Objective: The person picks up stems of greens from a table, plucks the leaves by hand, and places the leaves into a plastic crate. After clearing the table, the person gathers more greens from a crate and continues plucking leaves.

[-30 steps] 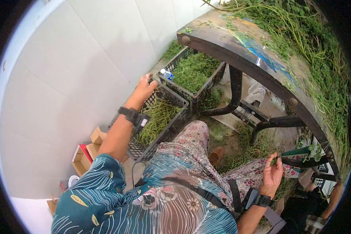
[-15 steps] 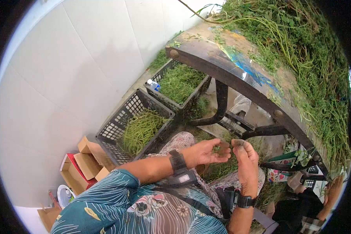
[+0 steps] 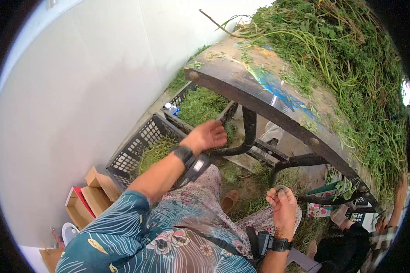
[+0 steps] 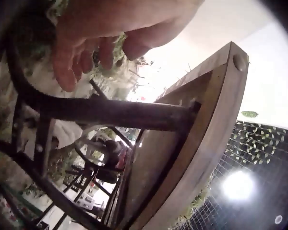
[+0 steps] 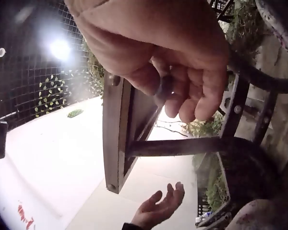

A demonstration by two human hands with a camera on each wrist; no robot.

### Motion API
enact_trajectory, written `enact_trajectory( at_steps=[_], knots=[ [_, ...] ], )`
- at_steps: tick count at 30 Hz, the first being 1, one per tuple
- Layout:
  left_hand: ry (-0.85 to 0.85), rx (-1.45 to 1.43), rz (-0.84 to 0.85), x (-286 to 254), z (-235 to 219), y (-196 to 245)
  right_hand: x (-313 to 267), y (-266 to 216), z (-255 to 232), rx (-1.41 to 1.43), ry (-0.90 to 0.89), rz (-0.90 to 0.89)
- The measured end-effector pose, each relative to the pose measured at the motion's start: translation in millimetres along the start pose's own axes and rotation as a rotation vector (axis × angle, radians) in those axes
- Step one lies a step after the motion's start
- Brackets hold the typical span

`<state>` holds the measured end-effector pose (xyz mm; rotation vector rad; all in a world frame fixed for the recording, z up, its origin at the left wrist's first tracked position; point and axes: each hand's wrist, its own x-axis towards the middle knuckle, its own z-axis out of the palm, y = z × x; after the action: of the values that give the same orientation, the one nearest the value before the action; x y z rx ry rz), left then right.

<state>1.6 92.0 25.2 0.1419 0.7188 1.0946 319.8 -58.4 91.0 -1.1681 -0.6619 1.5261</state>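
My left hand point(image 3: 209, 135) is blurred in the head view, held over the front of the plastic crates, its fingers loosely bent. In the right wrist view the left hand point(image 5: 161, 206) shows spread fingers and no stem in them. My right hand point(image 3: 282, 204) is above my right thigh, below the table edge, with thumb and fingers curled together. Between its thumb and forefinger is a small dark object point(image 5: 166, 87) with a glint; I cannot tell its kind. Cut green stems point(image 3: 157, 152) lie in the near black crate point(image 3: 134, 148), partly hidden by my left arm.
A wooden table point(image 3: 241, 82) bears a large heap of green plants point(image 3: 323, 50). Behind the near crate, another black crate point(image 3: 180, 120) holds leafy greens point(image 3: 200, 107), a small bottle point(image 3: 171, 109) at its edge. Cardboard boxes point(image 3: 93, 200) stand left. Another person's arm point(image 3: 398, 200) shows at right.
My left hand went from the near crate's rim to meet the right hand, then swung back left toward the crates. The right hand shifted left with its fingers still curled.
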Motion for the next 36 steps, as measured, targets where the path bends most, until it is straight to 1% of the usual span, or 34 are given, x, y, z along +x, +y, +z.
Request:
enact_trajectory(
  at_steps=[1, 4, 6, 7, 10, 11, 14, 15, 18, 20, 22, 24, 28, 31, 34, 36],
  knots=[
    [0.124, 0.066, -0.048, -10, 10, -12, 0, 0, -1, -0.021, 0.02, -0.018],
    [-0.002, 0.167, -0.037, -42, 21, -31, 0, -12, -5, -0.095, 0.052, -0.069],
    [-0.063, 0.344, 0.008, -59, 49, -28, -4, -32, -5, -0.13, 0.054, -0.132],
    [-0.103, 0.438, 0.035, -67, 67, -23, -10, -45, -2, -0.138, 0.078, -0.184],
    [-0.391, 0.691, 0.155, -94, 110, -11, -18, -76, -4, -0.164, 0.099, -0.357],
    [-0.411, 0.759, 0.272, -105, 128, -8, -19, -87, -6, -0.157, 0.062, -0.415],
    [-0.479, 1.043, 0.653, -113, 168, 14, -21, -114, -5, -0.183, 0.125, -0.486],
    [-0.484, 1.056, 0.763, -109, 175, 19, -23, -122, -3, -0.186, 0.126, -0.48],
    [-0.439, 1.058, 0.898, -102, 197, 28, -26, -140, 0, -0.258, 0.153, -0.512],
    [-0.37, 1.184, 0.994, -94, 204, 32, -23, -151, -1, -0.309, 0.117, -0.535],
    [-0.282, 1.341, 1.073, -88, 208, 35, -18, -162, -1, -0.352, 0.096, -0.547],
    [-0.244, 1.391, 1.137, -77, 208, 35, -10, -173, 2, -0.384, 0.085, -0.55],
    [-0.17, 1.489, 1.244, -56, 214, 39, 12, -194, 8, -0.507, 0.064, -0.495],
    [-0.088, 1.578, 1.333, -28, 217, 40, 34, -206, 13, -0.595, 0.016, -0.5],
    [-0.054, 1.66, 1.206, -17, 223, 35, 59, -217, 21, -0.67, 0.028, -0.515],
    [-0.039, 1.631, 1.187, -22, 227, 33, 81, -225, 25, -0.738, 0.021, -0.504]
  ],
)
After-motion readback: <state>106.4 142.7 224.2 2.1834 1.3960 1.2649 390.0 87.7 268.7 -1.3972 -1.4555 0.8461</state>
